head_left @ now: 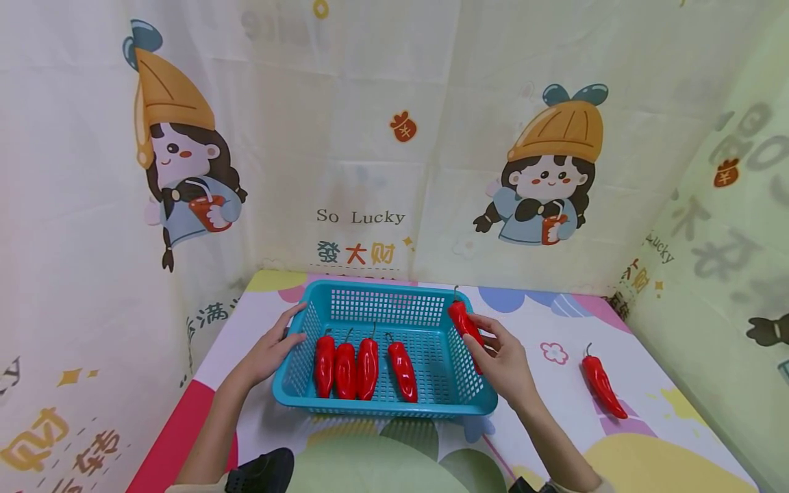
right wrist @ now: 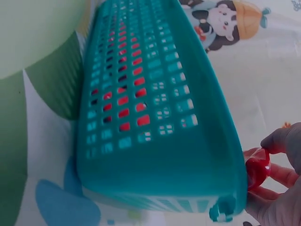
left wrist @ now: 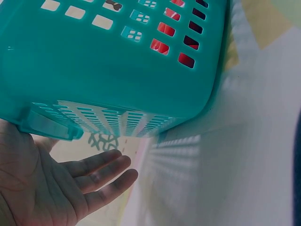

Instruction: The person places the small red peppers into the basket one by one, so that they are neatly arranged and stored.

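Observation:
A blue-green plastic basket (head_left: 385, 409) holds several glossy red chili peppers (head_left: 367, 370) lying side by side with stems pointing away. My left hand (head_left: 271, 348) grips its left rim, thumb over the edge; in the left wrist view the other fingers (left wrist: 106, 175) stretch loosely outside the wall. My right hand (head_left: 504, 361) pinches another red chili pepper (head_left: 464, 322) between thumb and fingers, tilted above the basket's right rim. The right wrist view shows the end of that held pepper (right wrist: 257, 167) beside the rim. Whether it touches the rim, I cannot tell.
One more red chili pepper (head_left: 603, 385) lies on the patterned table (head_left: 536, 404), right of the basket. A printed cloth (head_left: 370, 171) hangs behind the table and along both sides.

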Tool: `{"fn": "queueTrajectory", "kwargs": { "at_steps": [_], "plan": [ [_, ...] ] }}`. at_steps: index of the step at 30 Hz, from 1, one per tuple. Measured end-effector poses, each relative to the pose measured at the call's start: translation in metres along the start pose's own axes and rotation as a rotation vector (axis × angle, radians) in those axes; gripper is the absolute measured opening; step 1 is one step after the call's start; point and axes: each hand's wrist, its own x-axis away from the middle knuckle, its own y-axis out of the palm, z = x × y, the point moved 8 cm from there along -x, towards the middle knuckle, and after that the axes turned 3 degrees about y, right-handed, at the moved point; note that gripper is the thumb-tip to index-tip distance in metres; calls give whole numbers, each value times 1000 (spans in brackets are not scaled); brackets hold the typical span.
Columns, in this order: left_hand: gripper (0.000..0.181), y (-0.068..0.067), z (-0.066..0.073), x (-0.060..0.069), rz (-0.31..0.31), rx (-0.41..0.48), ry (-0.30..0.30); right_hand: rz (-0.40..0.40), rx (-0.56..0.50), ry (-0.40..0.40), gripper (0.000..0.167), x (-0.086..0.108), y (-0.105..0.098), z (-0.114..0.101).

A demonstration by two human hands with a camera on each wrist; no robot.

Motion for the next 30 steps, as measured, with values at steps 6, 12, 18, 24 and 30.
{"fn": "queueTrajectory", "kwargs": {
  "at_steps": [6, 12, 18, 24, 30],
  "plan": [
    [70, 0, 1, 0, 1, -6, 1, -37, 9, -24, 61, 1, 17, -3],
    [70, 1, 1, 1, -4, -2, 0, -76, 34, -27, 57, 4, 34, -6],
    [71, 0, 1, 0, 0, -8, 12, -107, 101, -19, 56, 3, 45, -4],
    [71, -1, 1, -1, 0, -14, 13, -134, 122, -21, 53, 0, 55, -1],
    [70, -1, 1, 0, -5, -16, 13, -157, 165, -17, 51, -4, 64, 1]
  ]
}}
